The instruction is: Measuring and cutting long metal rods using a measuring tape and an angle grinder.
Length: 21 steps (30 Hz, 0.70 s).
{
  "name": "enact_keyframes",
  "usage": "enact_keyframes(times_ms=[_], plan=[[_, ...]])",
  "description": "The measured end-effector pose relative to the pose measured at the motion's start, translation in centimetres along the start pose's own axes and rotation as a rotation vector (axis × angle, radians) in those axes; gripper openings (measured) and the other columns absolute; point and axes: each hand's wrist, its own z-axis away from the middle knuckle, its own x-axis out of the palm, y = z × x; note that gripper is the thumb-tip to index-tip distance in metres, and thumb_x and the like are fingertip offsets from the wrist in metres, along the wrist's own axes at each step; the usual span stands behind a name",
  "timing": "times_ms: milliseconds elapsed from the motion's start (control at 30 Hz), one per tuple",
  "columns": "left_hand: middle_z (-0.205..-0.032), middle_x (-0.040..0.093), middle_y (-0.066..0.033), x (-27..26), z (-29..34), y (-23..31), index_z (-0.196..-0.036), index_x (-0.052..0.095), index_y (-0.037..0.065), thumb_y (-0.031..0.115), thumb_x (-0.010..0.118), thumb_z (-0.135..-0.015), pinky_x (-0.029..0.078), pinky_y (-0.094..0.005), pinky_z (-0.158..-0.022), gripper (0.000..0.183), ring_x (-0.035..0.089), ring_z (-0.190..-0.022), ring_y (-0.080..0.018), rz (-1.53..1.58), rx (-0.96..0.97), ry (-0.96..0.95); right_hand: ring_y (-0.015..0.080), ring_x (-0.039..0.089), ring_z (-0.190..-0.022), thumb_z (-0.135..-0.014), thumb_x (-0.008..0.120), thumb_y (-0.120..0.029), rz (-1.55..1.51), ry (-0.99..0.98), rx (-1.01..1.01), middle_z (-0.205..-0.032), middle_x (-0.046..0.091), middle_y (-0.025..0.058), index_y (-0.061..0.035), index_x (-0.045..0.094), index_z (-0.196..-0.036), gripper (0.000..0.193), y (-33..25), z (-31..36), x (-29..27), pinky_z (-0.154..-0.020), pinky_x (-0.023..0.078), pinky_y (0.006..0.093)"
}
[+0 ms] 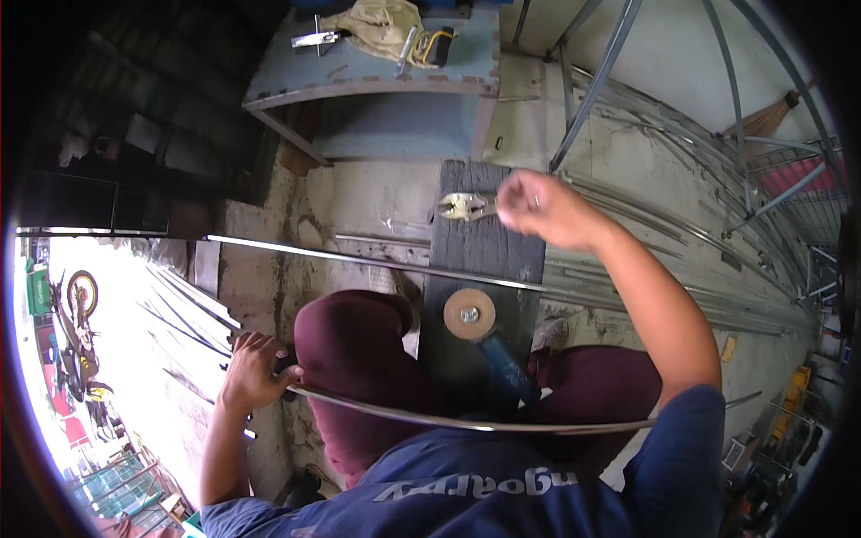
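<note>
My left hand is beside my left knee, thumb pressed at the end of a thin metal rod, its fingers bent. That rod runs across my lap to the right. My right hand is over the far end of a dark wooden board, fingers curled and slightly blurred. Right beside its fingertips lies a pair of locking pliers, jaws to the left; its handles are partly hidden by the hand. Between my legs sits an angle grinder with a round tan disc.
Another long metal tube lies across the board. Ahead stands a blue-grey metal table with a cloth, a clamp-like tool and a yellow-black tape measure. Metal lengths lie on the floor to the right, under a frame.
</note>
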Motion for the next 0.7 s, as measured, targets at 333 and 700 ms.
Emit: enact_keyframes(times_ms=[333, 700], plan=[[-0.049, 0.051, -0.0113, 1.2, 5.5, -1.6, -0.056, 0.058, 0.004, 0.071, 0.071, -0.081, 0.046, -0.0448, -0.059, 0.073, 0.057, -0.051, -0.0359, -0.023, -0.027, -0.011, 0.0278, 0.068, -0.069, -0.080, 0.086, -0.035, 0.392, -0.161, 0.381, -0.073, 0.065, 0.0145, -0.0021, 0.063, -0.090, 0.042, 1.8, 28.2, 12.4, -0.064, 0.052, 0.0409], [-0.078, 0.071, -0.0179, 1.9, -13.0, 10.4, -0.092, 0.073, 0.005, 0.074, 0.070, -0.079, 0.056, -0.0488, -0.077, 0.070, 0.071, -0.084, -0.0409, -0.144, 0.173, -0.009, 0.0431, 0.052, -0.064, -0.077, 0.076, -0.014, 1.126, 0.865, 0.356, -0.065, 0.057, 0.0233, 0.0014, 0.056, -0.069, 0.027, 10.4, 31.9, -8.6, -0.067, 0.046, 0.0496]])
